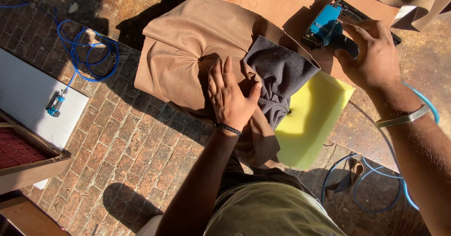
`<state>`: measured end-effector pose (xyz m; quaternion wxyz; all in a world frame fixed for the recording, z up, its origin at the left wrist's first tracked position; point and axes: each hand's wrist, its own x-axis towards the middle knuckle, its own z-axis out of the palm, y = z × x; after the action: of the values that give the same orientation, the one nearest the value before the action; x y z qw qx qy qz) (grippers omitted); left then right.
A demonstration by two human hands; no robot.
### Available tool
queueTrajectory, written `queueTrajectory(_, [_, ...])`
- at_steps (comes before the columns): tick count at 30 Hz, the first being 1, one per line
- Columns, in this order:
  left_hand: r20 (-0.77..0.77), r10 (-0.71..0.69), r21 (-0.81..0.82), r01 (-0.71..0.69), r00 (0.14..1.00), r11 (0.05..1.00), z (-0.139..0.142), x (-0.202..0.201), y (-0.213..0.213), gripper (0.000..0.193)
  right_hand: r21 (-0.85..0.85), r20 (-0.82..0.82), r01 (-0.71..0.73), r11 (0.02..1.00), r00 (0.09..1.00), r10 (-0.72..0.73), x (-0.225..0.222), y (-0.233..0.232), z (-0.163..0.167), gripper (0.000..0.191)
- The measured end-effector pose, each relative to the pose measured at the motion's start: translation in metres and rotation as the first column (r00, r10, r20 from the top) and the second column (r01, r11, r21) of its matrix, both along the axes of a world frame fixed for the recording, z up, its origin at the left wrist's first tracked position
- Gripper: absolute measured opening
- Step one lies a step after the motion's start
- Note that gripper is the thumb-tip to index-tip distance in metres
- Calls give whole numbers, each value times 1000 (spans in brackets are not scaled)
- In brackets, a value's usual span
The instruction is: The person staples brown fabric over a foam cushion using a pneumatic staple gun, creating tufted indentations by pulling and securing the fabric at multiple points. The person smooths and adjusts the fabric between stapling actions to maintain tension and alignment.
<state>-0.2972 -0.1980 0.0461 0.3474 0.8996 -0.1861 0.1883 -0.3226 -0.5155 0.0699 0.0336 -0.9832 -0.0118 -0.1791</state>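
L hand (pixel 230 97) flat, open on tan fabric (pixel 188 43); R hand (pixel 371 52) grips blue stapler (pixel 326 27).

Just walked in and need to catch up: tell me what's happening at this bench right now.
A person is covering a cushion. The left hand presses flat on tan fabric gathered over a yellow foam pad, with the grey underside of the fabric folded back beside it. The right hand grips a blue pneumatic stapler resting on a plywood sheet. A second blue stapler lies on a white board at the left, with a coiled blue air hose on the brick paving.
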Motion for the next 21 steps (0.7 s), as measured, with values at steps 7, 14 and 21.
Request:
queueTrajectory(7, [-376,-131,54,163,917,985,15,-28,-20,25,847,-391,392,359,917,-79,-106,37,2,23])
queueTrajectory(14, [-129,-584,-345,515,802,784,-23,-154,-154,53,832,-186,269,-486,959,212,-163,22,-4,65])
queueTrajectory(21, [-419,-877,-717,508,234,478,-35,-155,-93,28,895,-377,335,-295,920,-101,-172,4,-70,42])
